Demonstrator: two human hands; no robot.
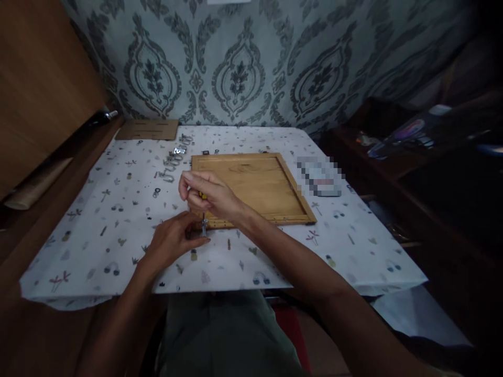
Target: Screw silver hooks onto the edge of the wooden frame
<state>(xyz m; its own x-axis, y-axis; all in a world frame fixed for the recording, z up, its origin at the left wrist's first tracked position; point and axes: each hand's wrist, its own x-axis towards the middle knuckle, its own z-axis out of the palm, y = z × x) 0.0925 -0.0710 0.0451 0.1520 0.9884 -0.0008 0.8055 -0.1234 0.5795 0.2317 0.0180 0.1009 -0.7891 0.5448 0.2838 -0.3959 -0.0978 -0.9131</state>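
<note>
A framed wooden panel [261, 186] lies flat on the table, its near edge marked with small dark spots. My right hand [210, 193] is closed around a screwdriver [203, 196] over the panel's near left corner. Only a bit of yellow handle and the thin shaft show, the shaft pointing down. Beneath it a small metal hinge [204, 227] sits at the panel's near edge. My left hand [171, 238] pinches this hinge between thumb and fingers, steadying it there. Left of the panel, several metal hinges [173, 159] lie in a loose row.
The table has a white patterned cloth [129, 262]. A piece of cardboard [147, 129] lies at the back left, and a pixelated item [322, 176] right of the panel. Wallpaper rises behind; a wooden cabinet [43, 89] stands left. A clear plastic bottle [408, 131] is on the right.
</note>
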